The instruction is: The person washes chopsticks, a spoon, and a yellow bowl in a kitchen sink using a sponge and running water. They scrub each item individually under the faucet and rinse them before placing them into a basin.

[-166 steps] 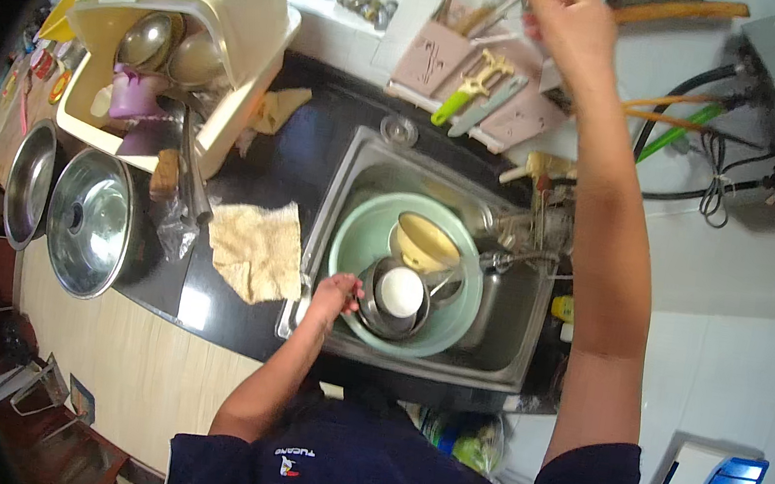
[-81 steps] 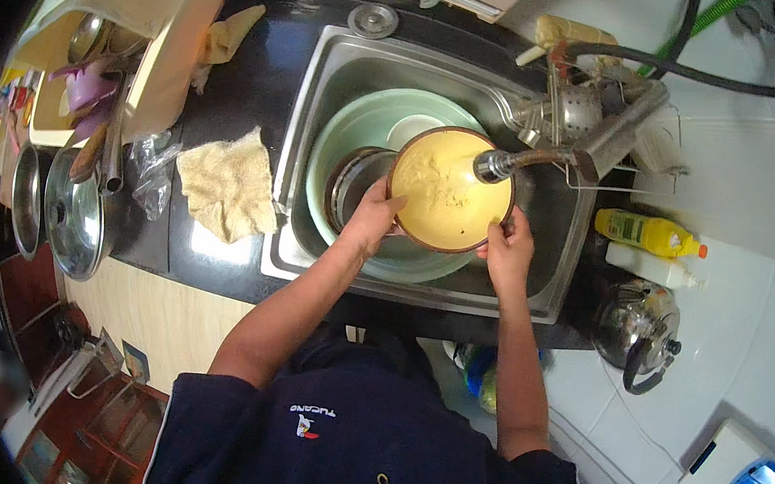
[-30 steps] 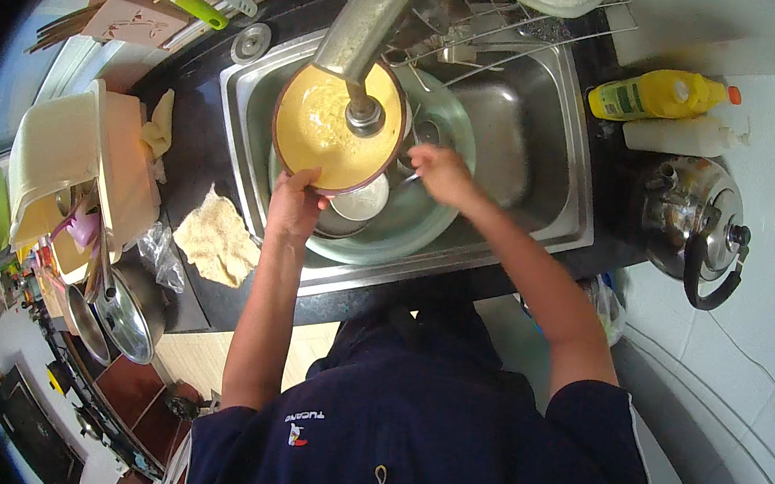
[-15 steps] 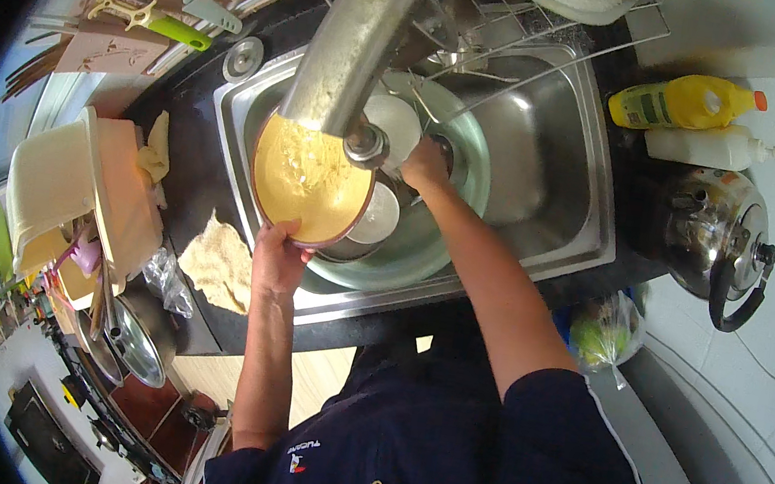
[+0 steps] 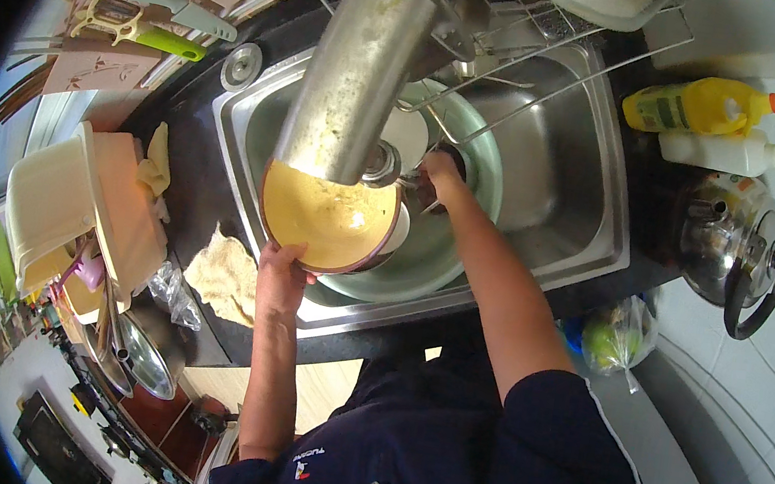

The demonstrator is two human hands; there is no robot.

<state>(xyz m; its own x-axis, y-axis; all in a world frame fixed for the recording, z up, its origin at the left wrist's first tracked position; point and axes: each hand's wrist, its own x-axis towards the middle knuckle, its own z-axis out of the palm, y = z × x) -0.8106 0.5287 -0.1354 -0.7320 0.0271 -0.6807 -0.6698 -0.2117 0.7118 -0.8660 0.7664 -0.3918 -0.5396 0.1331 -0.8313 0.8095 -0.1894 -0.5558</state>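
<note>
My left hand [image 5: 282,279] grips the near rim of a wide yellow bowl [image 5: 326,224] with a brown edge, thumb on the inside. The bowl is tilted under the tap [image 5: 345,80], and its inside looks wet and shiny. My right hand [image 5: 440,178] reaches into a pale green basin [image 5: 484,196] in the left sink bowl. Its fingers are curled among dishes and partly hidden, so what they hold cannot be made out. Beside that hand lie a white dish [image 5: 405,135] and something dark and round. Another white bowl [image 5: 398,232] shows behind the yellow one.
A wire rack [image 5: 570,46] overhangs the far side of the double sink [image 5: 566,148]. On the right stand a yellow bottle [image 5: 699,107], a white pump bottle [image 5: 723,149] and a steel kettle [image 5: 726,238]. Left are a beige cloth [image 5: 225,274] and a cream container [image 5: 110,196].
The yellow bowl and my left hand have shifted slightly right and nearer me. My right hand has moved a little, still in the basin. The whole view has shifted, with the tap looming larger.
</note>
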